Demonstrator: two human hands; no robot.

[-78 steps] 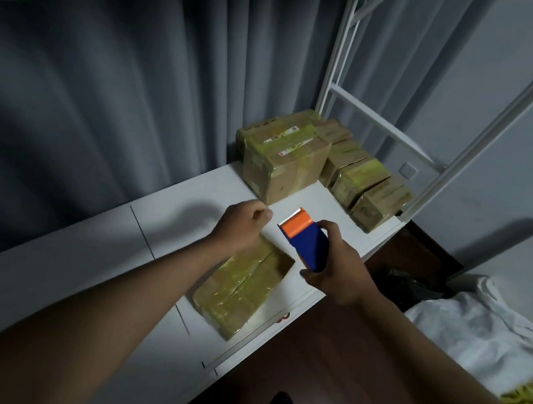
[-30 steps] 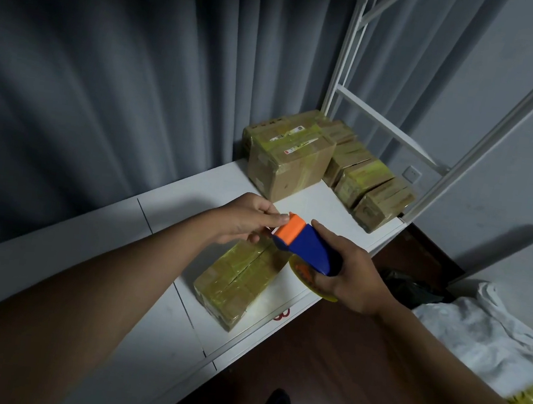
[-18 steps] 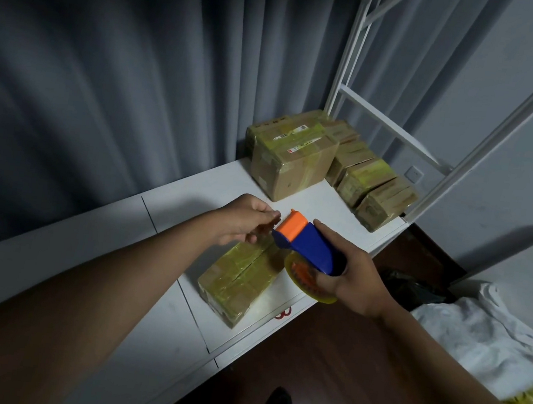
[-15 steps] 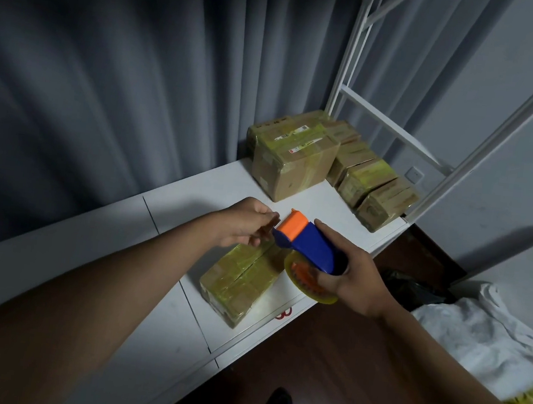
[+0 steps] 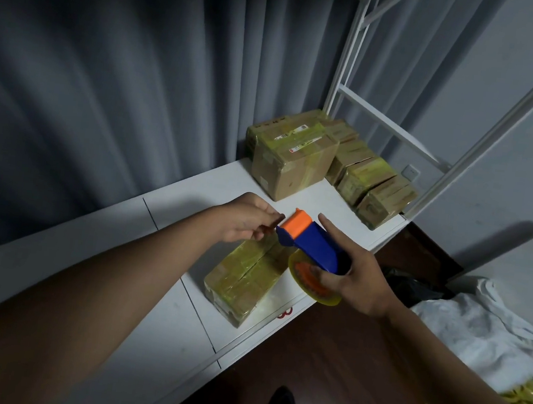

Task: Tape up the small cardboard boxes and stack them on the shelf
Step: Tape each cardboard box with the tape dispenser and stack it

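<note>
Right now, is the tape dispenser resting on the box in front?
No, the right hand holds the tape dispenser in the air above the box, which lies on the shelf.

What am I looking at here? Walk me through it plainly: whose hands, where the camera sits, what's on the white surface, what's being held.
No machine here: a person wears a camera on the head, looking down at their own bare hands. The right hand grips a blue and orange tape dispenser with a yellowish roll. The left hand pinches at its toothed end, probably the tape end, though the tape itself is too faint to see. Below them a taped cardboard box lies on the white shelf. More taped boxes sit together at the far end.
</note>
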